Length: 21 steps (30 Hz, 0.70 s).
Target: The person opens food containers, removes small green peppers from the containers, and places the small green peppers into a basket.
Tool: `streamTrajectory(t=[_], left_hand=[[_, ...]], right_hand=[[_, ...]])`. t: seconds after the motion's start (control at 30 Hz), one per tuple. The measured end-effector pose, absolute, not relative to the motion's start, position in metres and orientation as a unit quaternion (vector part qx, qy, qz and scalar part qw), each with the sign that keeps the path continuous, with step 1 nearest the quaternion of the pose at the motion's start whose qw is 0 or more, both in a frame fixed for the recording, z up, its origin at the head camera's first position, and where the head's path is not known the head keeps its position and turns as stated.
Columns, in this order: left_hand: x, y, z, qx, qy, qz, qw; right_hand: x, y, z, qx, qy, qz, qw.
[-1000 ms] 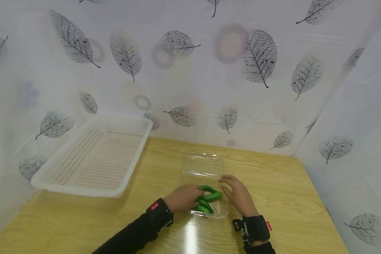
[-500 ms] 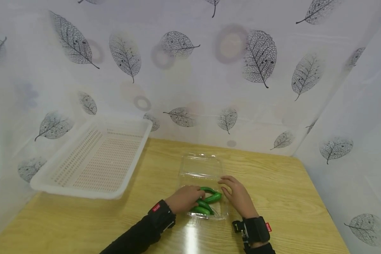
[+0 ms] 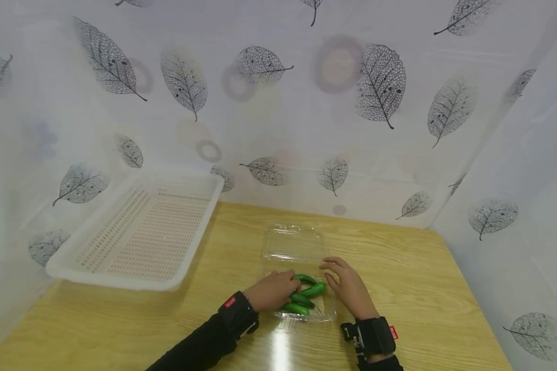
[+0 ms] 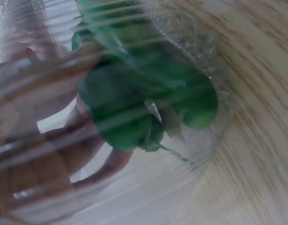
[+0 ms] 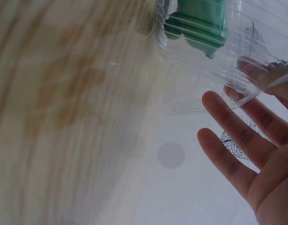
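Note:
Several glossy green peppers (image 3: 313, 289) lie in a clear plastic clamshell box (image 3: 327, 315), its lid (image 3: 292, 242) laid back. My left hand (image 3: 271, 291) reaches over the box's left side and grips a pepper. Through the ribbed clear wall in the left wrist view, my fingers (image 4: 111, 164) curl around a green pepper (image 4: 120, 110) with a thin stem. At the box's right side is my right hand (image 3: 350, 288), its fingers spread and loosely bent, holding nothing. In the right wrist view, its fingertips (image 5: 211, 101) are at the box's clear edge.
A white perforated plastic basket (image 3: 150, 232) stands on the wooden table (image 3: 390, 273) at the left. Leaf-print sheeting (image 3: 306, 103) rises behind the table and along its sides. Black straps with red tags are on both wrists.
The box and peppers have shifted slightly to the right and nearer, and my left hand has moved a little to the right with them. The right hand has stayed almost still.

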<state>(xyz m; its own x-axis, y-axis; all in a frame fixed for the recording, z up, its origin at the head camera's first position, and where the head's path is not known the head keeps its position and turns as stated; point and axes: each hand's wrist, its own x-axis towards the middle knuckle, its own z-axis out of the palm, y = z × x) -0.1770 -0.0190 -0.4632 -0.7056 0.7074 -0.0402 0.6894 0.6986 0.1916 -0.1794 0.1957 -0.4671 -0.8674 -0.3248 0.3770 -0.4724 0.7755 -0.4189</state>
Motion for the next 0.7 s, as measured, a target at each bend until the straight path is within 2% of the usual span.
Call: streamTrajectory(t=[0.3, 0.7], left_hand=[[-0.174, -0.019, -0.4588, 0.385, 0.914, 0.113, 0.064], [-0.1775, -0.0134, -0.4595, 0.368, 0.913, 0.113, 0.136]], right_hand=[[-0.1806, 0.1963, -0.47, 0.23, -0.927, 0.241, 0.174], [-0.1805, 0.1975, -0.469, 0.219, -0.933, 0.246, 0.145]])
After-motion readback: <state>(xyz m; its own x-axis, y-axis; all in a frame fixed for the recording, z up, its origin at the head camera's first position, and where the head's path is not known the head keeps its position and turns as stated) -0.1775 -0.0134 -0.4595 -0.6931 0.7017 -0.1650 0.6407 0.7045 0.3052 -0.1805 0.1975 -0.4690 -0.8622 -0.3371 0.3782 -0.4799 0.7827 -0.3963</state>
